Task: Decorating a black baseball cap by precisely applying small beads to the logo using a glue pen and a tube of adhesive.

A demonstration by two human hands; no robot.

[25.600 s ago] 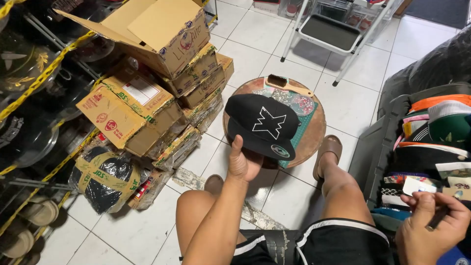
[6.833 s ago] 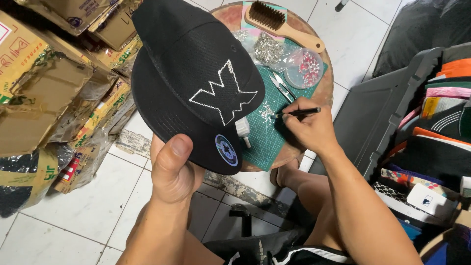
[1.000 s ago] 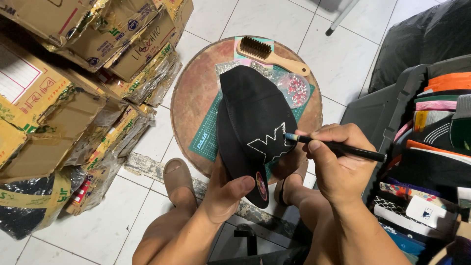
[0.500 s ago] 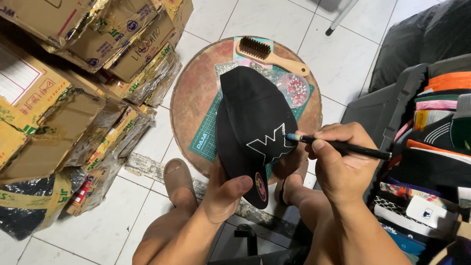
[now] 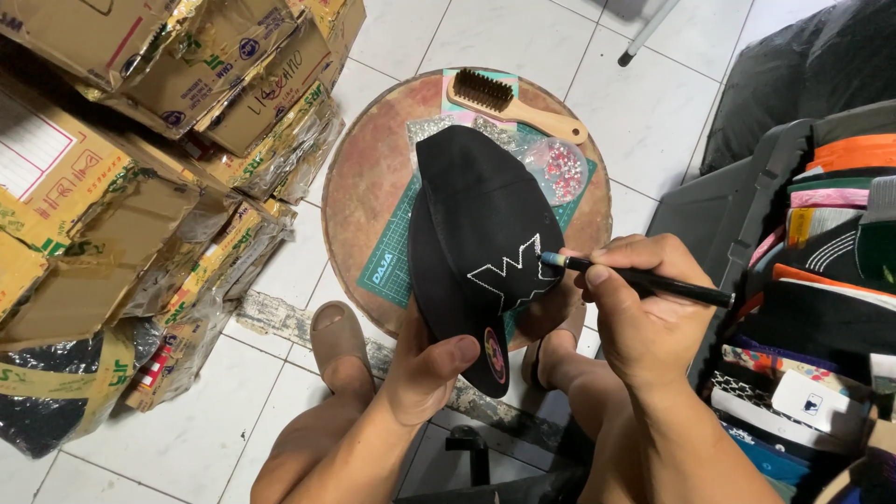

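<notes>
My left hand (image 5: 425,373) grips the brim of a black cap (image 5: 471,233) and holds it tilted above a small round wooden table (image 5: 364,177). A white outlined emblem studded with tiny stones shows on the cap's front. A round sticker sits on the brim near my thumb. In my right hand (image 5: 639,308) is a thin black pen-like tool (image 5: 644,278), its pale tip touching the emblem's right edge.
A green cutting mat (image 5: 392,257), a wooden brush (image 5: 509,101) and small clear bags of beads (image 5: 560,168) lie on the table. Taped cardboard boxes (image 5: 140,187) are piled at the left. A dark bin of stacked caps (image 5: 821,280) stands at the right. White tiled floor lies around.
Over the last second the cap and both hands have barely shifted; the tool's tip stays at the emblem's right edge.
</notes>
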